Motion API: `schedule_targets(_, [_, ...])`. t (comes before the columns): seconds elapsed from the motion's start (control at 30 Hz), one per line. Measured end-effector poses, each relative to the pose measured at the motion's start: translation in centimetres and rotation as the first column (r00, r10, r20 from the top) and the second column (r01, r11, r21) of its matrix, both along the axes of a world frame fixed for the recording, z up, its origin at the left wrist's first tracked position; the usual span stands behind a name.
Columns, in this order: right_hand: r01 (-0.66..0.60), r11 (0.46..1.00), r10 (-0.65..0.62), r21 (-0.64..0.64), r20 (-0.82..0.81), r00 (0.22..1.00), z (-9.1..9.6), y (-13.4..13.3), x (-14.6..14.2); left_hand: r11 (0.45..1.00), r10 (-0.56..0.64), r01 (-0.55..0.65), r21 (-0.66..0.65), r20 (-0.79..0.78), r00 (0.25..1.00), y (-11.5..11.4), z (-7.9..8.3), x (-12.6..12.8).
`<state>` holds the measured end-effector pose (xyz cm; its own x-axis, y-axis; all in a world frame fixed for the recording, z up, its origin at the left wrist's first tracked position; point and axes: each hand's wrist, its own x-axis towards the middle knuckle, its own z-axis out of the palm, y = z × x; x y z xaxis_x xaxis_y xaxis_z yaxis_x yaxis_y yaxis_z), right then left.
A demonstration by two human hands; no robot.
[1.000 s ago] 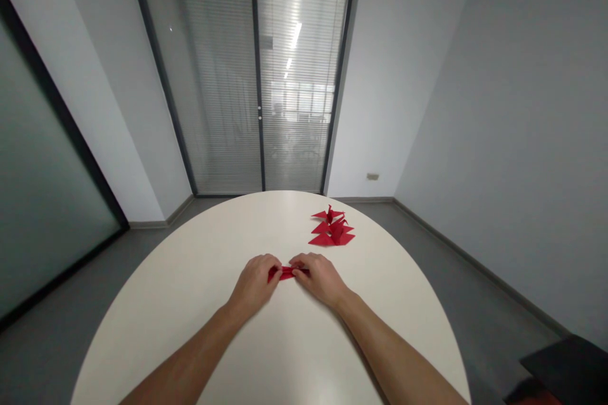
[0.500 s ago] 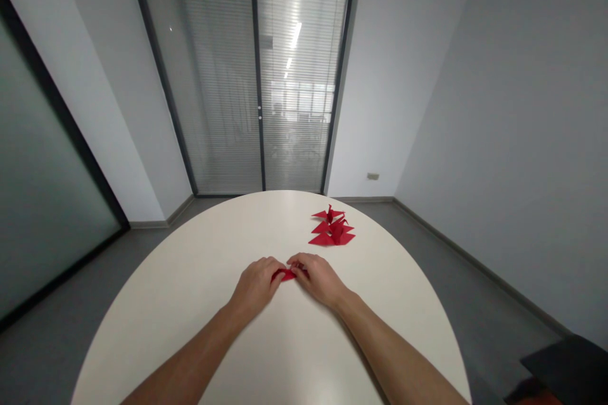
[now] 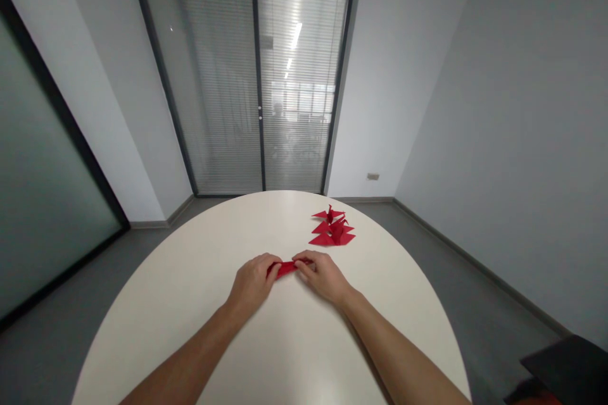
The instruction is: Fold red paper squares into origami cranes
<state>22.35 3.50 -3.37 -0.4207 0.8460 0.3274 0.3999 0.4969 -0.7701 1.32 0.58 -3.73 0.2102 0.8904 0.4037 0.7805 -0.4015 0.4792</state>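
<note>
A narrow piece of folded red paper (image 3: 286, 269) spans the gap between my two hands, just above or on the white table. My left hand (image 3: 255, 278) pinches its left end between thumb and fingers. At the other end, my right hand (image 3: 322, 275) has the paper pinched in the same way. Fingers cover both ends, so the full shape of the fold is hidden. Beyond my right hand lie several red origami cranes (image 3: 336, 234) close together, with pointed wings spread.
The round white table (image 3: 199, 253) has its far edge near a glazed door with blinds (image 3: 299, 139). A dark object (image 3: 570, 367) stands at the lower right, off the table. Walls rise on both sides.
My hands have moved slightly apart and a little away from me. More of the red paper shows between them. The cranes have stayed where they were.
</note>
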Motion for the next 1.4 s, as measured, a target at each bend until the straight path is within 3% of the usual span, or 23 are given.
schedule_targets(0.13, [-0.018, 0.994, -0.006, -0.110, -0.217, 0.976, -0.6, 0.2, -0.3, 0.999, 0.040, -0.036, -0.037, 0.106, 0.994, 0.0, 0.3, 0.0])
schedule_targets(0.33, [-0.185, 0.931, -0.028, -0.315, -0.567, 0.823, -1.2, 0.2, -1.5, 0.992, 0.043, 0.003, -0.124, 0.372, 0.927, 0.0, 0.8, 0.6])
schedule_targets(0.43, [-0.210, 0.926, -0.015, -0.313, -0.587, 0.809, -1.0, 0.2, -1.7, 0.987, 0.013, 0.063, -0.149, 0.461, 0.887, 0.0, 1.1, 0.9])
schedule_targets(0.7, [-0.131, 0.950, -0.064, -0.285, -0.583, 0.810, -0.8, 0.6, -1.7, 0.964, -0.020, 0.174, -0.201, 0.597, 0.802, -0.2, 1.3, 1.5])
schedule_targets(0.9, [-0.190, 0.923, -0.049, -0.336, -0.591, 0.805, -0.3, 0.3, -1.7, 0.943, 0.007, 0.215, -0.253, 0.664, 0.748, 0.0, 1.2, 1.8])
schedule_targets(1.0, [-0.256, 0.892, -0.050, -0.373, -0.644, 0.763, -0.2, 0.2, -1.8, 0.929, 0.021, 0.245, -0.277, 0.701, 0.713, 0.0, 1.3, 1.8])
schedule_targets(1.13, [-0.253, 0.886, -0.097, -0.388, -0.689, 0.718, -0.4, 0.1, -2.0, 0.903, 0.034, 0.286, -0.319, 0.719, 0.694, -0.4, 1.8, 1.9])
schedule_targets(1.4, [-0.218, 0.899, -0.082, -0.380, -0.635, 0.768, 0.2, -0.1, -2.1, 0.870, 0.067, 0.325, -0.370, 0.742, 0.667, -0.6, 2.1, 1.9])
